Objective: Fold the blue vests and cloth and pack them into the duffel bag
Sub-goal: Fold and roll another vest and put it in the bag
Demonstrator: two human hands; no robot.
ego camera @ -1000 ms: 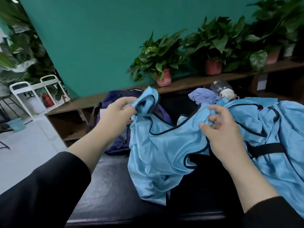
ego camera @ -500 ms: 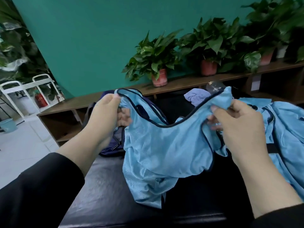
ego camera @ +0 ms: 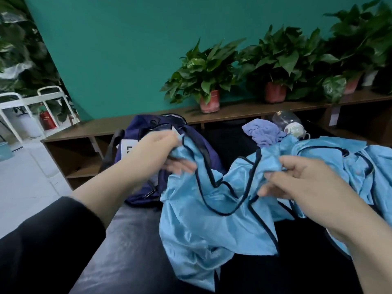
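Light blue vest [ego camera: 203, 219] with dark trim hangs crumpled between your hands over the black bench [ego camera: 131, 240]. Your left hand [ego camera: 157, 153] pinches its left shoulder strap, blurred. Your right hand [ego camera: 305, 177] has fingers curled round the right strap. More blue vests [ego camera: 360, 166] are piled at right, touching it. Navy duffel bag [ego camera: 161, 132] sits far left behind your left hand. Purple cloth [ego camera: 263, 132] lies far center, bottle [ego camera: 286, 122] just beside it. Potted plants [ego camera: 207, 75] line the wooden shelf [ego camera: 101, 126].
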